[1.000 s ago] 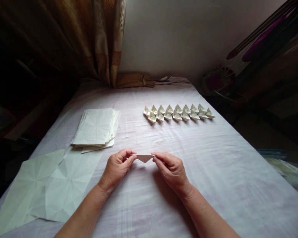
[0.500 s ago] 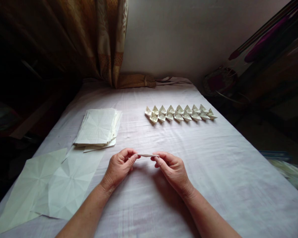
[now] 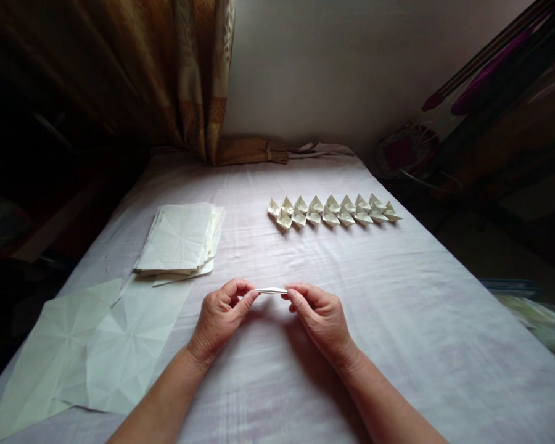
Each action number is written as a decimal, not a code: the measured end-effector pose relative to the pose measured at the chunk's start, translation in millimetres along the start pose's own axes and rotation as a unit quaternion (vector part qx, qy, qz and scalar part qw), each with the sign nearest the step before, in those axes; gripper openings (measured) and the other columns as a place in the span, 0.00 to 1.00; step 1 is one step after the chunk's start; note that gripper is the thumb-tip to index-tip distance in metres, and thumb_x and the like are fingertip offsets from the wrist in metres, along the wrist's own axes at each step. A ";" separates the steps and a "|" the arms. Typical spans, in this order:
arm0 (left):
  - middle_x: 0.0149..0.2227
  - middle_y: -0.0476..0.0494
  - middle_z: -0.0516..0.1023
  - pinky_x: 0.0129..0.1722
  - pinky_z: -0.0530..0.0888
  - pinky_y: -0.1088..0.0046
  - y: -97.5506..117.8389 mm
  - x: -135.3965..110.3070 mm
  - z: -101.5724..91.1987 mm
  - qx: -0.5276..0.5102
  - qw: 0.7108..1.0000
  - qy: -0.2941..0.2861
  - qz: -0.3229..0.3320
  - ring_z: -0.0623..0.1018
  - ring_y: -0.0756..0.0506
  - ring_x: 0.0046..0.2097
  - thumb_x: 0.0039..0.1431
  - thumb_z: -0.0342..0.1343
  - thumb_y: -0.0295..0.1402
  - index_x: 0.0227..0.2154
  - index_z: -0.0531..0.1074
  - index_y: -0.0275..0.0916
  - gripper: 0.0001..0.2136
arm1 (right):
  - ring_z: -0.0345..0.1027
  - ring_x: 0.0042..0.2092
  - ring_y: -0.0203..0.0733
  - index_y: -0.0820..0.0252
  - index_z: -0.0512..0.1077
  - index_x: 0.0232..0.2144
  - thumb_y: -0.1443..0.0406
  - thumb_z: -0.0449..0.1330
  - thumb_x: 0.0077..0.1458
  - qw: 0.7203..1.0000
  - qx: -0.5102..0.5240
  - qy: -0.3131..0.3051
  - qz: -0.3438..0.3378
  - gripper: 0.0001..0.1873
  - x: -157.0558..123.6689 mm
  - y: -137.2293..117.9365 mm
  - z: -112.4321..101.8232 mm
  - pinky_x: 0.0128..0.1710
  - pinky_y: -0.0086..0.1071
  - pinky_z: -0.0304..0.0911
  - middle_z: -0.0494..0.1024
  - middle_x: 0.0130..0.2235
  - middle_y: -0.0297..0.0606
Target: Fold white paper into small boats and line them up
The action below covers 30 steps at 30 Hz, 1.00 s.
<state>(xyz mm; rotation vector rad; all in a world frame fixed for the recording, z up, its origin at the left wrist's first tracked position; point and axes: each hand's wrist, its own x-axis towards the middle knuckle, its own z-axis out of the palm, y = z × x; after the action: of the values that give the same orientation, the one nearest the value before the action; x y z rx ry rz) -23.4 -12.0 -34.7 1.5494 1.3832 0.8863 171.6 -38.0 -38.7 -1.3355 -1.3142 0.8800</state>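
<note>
A small folded piece of white paper is held up edge-on above the cloth, a narrow strip from this angle. My left hand pinches its left end between thumb and fingers. Its right end sits in the pinch of my right hand. Beyond the hands, to the right, two staggered rows of folded paper boats stand on the cloth, their points upward. To the left lies a stack of creased paper sheets.
Large creased sheets spread over the near left of the cloth-covered surface. A gold curtain hangs at the back left, beside a fringed brown cloth. Dark clutter lies past the right edge.
The folded paper has tilted slightly, so more of its pale side shows. Both hands keep their pinch at its ends. The whole view has shifted a little.
</note>
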 end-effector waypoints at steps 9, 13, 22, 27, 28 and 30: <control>0.18 0.53 0.70 0.19 0.63 0.80 1.8 -2.1 -0.7 0.034 0.999 0.009 0.001 0.67 0.53 0.19 0.55 0.57 0.44 0.31 0.76 0.37 0.14 | 0.77 0.31 0.41 0.56 0.80 0.35 0.63 0.61 0.55 0.995 -0.064 0.015 -0.073 0.08 -0.2 4.5 1.8 0.31 0.30 0.72 0.84 0.34 0.38; 0.19 0.54 0.72 0.21 0.65 0.79 4.4 -4.1 -0.3 0.107 0.993 0.014 0.042 0.68 0.53 0.19 0.56 0.57 0.42 0.33 0.77 0.40 0.11 | 0.76 0.30 0.40 0.56 0.80 0.36 0.63 0.61 0.55 0.992 -0.100 0.020 -0.080 0.09 -0.2 5.6 2.6 0.30 0.30 0.72 0.83 0.34 0.37; 0.27 0.52 0.81 0.29 0.71 0.77 7.0 -7.3 5.7 0.216 0.974 0.038 0.056 0.76 0.50 0.23 0.57 0.55 0.40 0.36 0.77 0.44 0.09 | 0.78 0.34 0.42 0.55 0.79 0.37 0.64 0.56 0.61 0.971 -0.184 0.013 -0.154 0.10 1.0 8.6 2.1 0.35 0.31 0.72 0.83 0.35 0.37; 0.38 0.50 0.84 0.33 0.73 0.74 10.7 -7.4 8.4 0.243 0.968 0.032 0.046 0.80 0.47 0.31 0.57 0.55 0.36 0.45 0.76 0.46 0.13 | 0.78 0.35 0.42 0.57 0.78 0.39 0.66 0.56 0.62 0.948 -0.237 0.011 -0.213 0.10 -0.1 10.0 4.0 0.37 0.32 0.72 0.83 0.36 0.40; 0.39 0.50 0.84 0.34 0.74 0.74 11.5 -7.7 8.8 0.250 0.966 0.031 0.047 0.81 0.47 0.32 0.57 0.55 0.36 0.45 0.76 0.46 0.14 | 0.78 0.35 0.42 0.57 0.77 0.40 0.66 0.56 0.62 0.944 -0.245 0.011 -0.222 0.10 -0.5 10.0 4.5 0.37 0.33 0.72 0.83 0.36 0.41; 0.39 0.50 0.84 0.34 0.74 0.74 12.2 -8.5 9.4 0.263 0.963 0.031 0.058 0.81 0.47 0.33 0.58 0.54 0.36 0.45 0.76 0.45 0.13 | 0.78 0.36 0.42 0.58 0.77 0.40 0.68 0.55 0.61 0.937 -0.255 0.012 -0.239 0.10 -1.1 9.8 5.5 0.38 0.33 0.72 0.83 0.37 0.41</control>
<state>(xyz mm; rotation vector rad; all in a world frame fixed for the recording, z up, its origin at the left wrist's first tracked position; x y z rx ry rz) -11.2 -22.0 -26.8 2.0305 1.6780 0.6674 168.4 -37.1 -49.5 -1.3067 -1.8225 0.1859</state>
